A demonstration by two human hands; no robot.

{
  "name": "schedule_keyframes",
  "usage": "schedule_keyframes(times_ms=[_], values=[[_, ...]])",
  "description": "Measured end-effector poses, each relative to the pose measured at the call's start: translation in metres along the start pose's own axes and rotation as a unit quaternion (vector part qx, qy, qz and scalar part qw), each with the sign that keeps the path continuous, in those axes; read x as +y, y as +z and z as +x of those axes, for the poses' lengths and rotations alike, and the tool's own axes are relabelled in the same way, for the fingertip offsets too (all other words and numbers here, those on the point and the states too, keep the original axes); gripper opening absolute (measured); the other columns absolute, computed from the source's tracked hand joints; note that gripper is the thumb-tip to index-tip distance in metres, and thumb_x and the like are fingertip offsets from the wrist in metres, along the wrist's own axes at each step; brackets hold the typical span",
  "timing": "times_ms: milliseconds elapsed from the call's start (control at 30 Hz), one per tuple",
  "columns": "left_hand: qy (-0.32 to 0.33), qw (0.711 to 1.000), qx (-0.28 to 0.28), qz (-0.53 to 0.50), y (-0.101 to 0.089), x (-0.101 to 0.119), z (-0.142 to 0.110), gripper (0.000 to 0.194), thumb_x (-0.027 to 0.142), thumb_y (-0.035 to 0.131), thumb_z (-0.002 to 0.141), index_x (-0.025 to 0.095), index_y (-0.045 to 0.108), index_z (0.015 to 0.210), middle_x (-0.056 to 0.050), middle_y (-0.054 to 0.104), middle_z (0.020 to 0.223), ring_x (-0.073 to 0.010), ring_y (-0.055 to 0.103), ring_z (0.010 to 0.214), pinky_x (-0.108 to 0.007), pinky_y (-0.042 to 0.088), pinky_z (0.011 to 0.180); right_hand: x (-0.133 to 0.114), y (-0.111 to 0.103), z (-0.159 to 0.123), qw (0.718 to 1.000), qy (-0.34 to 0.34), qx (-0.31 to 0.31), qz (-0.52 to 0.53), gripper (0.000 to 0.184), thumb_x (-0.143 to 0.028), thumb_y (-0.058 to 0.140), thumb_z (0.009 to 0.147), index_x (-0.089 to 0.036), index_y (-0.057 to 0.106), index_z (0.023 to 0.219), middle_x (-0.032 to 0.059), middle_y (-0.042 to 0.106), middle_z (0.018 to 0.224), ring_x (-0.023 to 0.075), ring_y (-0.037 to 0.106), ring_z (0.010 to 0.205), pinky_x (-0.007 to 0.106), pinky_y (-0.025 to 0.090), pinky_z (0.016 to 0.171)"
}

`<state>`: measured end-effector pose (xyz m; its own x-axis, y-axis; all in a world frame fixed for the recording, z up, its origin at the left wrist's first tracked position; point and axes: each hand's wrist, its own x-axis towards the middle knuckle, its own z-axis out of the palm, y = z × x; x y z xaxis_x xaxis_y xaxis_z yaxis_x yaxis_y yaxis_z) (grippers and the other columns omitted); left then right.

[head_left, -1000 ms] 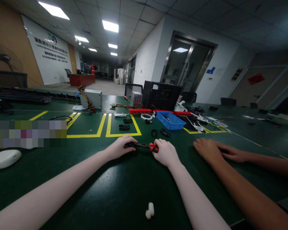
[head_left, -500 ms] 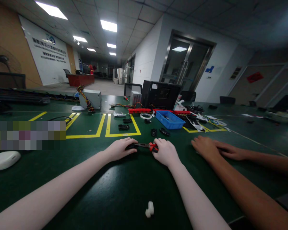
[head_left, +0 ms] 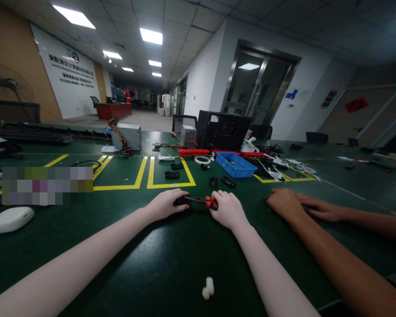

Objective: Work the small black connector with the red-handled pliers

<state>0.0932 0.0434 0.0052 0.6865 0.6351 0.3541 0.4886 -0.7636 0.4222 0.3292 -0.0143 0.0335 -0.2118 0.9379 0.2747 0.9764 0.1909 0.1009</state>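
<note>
My right hand (head_left: 229, 209) is closed around the red and black handles of a pair of pliers (head_left: 199, 200), whose jaws point left. In my left hand (head_left: 167, 204) sits a small black part (head_left: 181, 200), pinched between thumb and fingers and mostly covered by them. The plier tips meet or nearly meet this part; whether they grip it I cannot tell. Just beyond my hands, several small black parts lie on the green table, among them one near the blue bin (head_left: 214, 182) and one inside the yellow tape (head_left: 172, 175).
A blue bin (head_left: 253, 169), a red strip (head_left: 194, 152) and a black computer case (head_left: 222, 130) stand ahead. A metal power supply (head_left: 132, 136) is left of them. Another person's hands (head_left: 285, 203) rest at right. White earbuds (head_left: 210, 286) lie in front, their case (head_left: 11, 219) at left.
The whole view has shifted slightly, so things sit a little further right. My hands keep nearly the same hold on the pliers and the black part.
</note>
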Motion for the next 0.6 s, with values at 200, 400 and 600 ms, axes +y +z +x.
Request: schedule_keyframes(times_ms=[200, 400, 600], values=[[0.003, 1.000, 0.010, 0.022, -0.0001, 0.0006, -0.0010, 0.042, 0.039, 0.059, 0.089, 0.021, 0.056, 0.126, -0.008, 0.064, 0.116, -0.0240, 0.063, 0.102, -0.035, 0.050, 0.086, -0.0014, -0.0013, -0.0013, 1.000, 0.016, -0.015, 0.019, 0.016, -0.029, 0.057, 0.080, -0.020, 0.055, 0.093, 0.0062, 0.063, 0.096, 0.0197, 0.059, 0.088, 0.030, 0.038, 0.075], [0.000, 1.000, 0.004, 0.013, -0.0017, 0.0018, -0.0008, 0.041, 0.045, 0.053, 0.092, 0.020, 0.059, 0.124, -0.008, 0.066, 0.115, -0.0233, 0.064, 0.101, -0.035, 0.050, 0.087, -0.0027, -0.0006, -0.0026, 0.999, 0.011, -0.030, 0.032, 0.016, -0.031, 0.056, 0.081, -0.021, 0.053, 0.093, 0.0060, 0.063, 0.096, 0.0191, 0.059, 0.086, 0.028, 0.038, 0.071], [-0.003, 1.000, 0.009, 0.023, -0.0037, 0.0051, -0.0016, 0.044, 0.047, 0.054, 0.091, 0.019, 0.059, 0.125, -0.008, 0.067, 0.116, -0.0246, 0.064, 0.103, -0.036, 0.050, 0.088, -0.0017, 0.0005, -0.0029, 0.999, 0.002, -0.020, 0.037, 0.018, -0.030, 0.056, 0.079, -0.020, 0.054, 0.095, 0.0063, 0.062, 0.096, 0.0187, 0.058, 0.085, 0.028, 0.038, 0.071]])
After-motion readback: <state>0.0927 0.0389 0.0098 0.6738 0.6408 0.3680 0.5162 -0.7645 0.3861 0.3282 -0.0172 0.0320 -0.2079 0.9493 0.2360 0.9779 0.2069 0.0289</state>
